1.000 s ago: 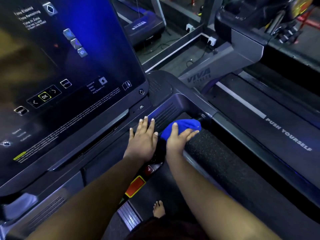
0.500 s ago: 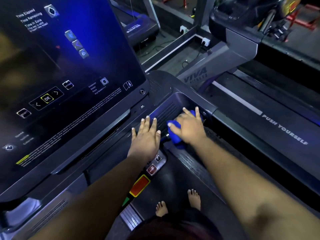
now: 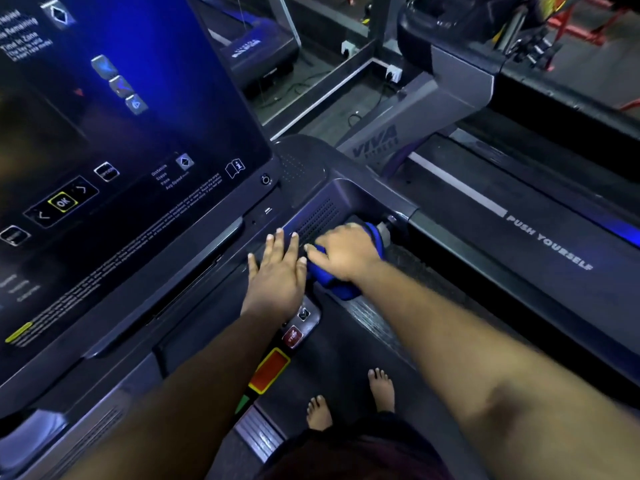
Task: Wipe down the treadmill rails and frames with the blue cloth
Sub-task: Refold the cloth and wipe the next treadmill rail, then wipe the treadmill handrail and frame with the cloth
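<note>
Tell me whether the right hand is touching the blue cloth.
Touching. The head view shows the right hand lying on the blue cloth, its fingers curled over it, blue showing around them.

This is a gym. A treadmill with a big touch screen stands in front, a second treadmill marked "PUSH YOURSELF" is just beside it, and a third one stands further behind.

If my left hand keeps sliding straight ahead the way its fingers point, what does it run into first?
Probably the dotted vent panel just past the left hand fingertips, then the console's raised edge. Depth is hard to judge from above.
</note>
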A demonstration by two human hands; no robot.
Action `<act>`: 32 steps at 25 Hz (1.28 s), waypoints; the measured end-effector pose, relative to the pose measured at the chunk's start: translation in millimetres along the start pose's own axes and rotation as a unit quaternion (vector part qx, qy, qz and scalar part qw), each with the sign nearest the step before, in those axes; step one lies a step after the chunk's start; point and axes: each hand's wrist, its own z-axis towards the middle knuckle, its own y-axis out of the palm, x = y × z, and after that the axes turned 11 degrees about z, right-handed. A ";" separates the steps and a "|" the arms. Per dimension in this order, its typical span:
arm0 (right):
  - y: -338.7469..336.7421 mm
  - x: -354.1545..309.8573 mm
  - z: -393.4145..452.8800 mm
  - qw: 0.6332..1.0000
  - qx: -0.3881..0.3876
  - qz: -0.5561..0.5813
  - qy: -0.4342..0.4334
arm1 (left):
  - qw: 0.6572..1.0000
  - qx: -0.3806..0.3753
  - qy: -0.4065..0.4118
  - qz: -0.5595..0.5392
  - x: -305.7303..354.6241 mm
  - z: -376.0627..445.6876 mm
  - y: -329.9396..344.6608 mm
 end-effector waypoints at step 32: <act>-2.0 -7.9 -171.4 0.870 0.257 0.401 0.128 | 0.988 0.076 0.099 -0.093 74.9 -53.0 -1.2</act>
